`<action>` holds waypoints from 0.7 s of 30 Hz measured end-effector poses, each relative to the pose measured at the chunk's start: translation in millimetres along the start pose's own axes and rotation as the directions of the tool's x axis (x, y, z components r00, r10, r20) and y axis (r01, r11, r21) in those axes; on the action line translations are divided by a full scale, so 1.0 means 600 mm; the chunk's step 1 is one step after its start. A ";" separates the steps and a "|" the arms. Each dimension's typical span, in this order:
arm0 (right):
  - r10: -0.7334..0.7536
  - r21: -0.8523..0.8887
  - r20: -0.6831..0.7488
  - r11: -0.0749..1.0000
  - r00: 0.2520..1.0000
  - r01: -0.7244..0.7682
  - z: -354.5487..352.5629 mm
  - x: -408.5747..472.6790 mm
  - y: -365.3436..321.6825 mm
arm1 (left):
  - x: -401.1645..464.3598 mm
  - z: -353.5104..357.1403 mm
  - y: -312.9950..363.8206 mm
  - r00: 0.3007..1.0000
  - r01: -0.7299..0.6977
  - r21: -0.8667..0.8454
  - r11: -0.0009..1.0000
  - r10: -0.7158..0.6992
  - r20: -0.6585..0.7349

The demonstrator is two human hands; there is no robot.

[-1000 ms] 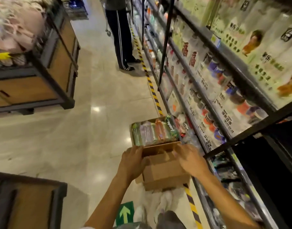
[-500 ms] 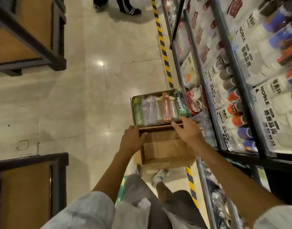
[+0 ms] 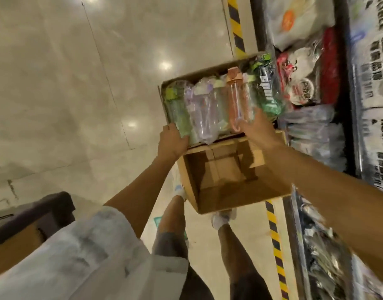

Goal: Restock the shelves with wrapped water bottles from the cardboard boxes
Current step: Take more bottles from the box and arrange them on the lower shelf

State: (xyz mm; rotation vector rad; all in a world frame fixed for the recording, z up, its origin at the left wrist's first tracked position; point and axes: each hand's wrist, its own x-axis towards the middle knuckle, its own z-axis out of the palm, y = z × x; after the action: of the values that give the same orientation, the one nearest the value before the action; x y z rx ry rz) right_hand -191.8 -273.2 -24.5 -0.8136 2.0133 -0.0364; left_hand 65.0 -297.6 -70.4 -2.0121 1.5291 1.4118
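Note:
An open cardboard box holds several wrapped water bottles lying side by side: a green one, a purple one, a pink one and a green-printed one. Just nearer to me is a second cardboard box, open and empty. My left hand grips the near left corner of the bottle box. My right hand is at its near right corner, fingers spread over the bottle ends beside the pink bottle. The store shelves run along the right.
The shelves are packed with wrapped goods and white boxed items. Yellow-black tape marks the floor along the shelf base. A dark-framed wooden display stand sits at lower left. My legs and shoes are below the boxes.
The view has tilted down and closer to the boxes. My right hand slid forward from the box edge onto the bottle ends. The other person is out of view.

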 end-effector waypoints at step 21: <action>0.157 0.229 -0.213 0.968 0.964 -0.107 0.165 0.318 0.094 | 0.288 0.112 -0.057 0.934 0.317 -0.404 0.858 -0.356 -0.022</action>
State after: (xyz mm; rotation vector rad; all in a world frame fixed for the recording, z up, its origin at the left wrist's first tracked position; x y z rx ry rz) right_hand -211.1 -307.5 -243.2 -0.5546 2.2302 -0.2794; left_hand 54.5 -342.0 -253.3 -2.4635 0.8964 1.5847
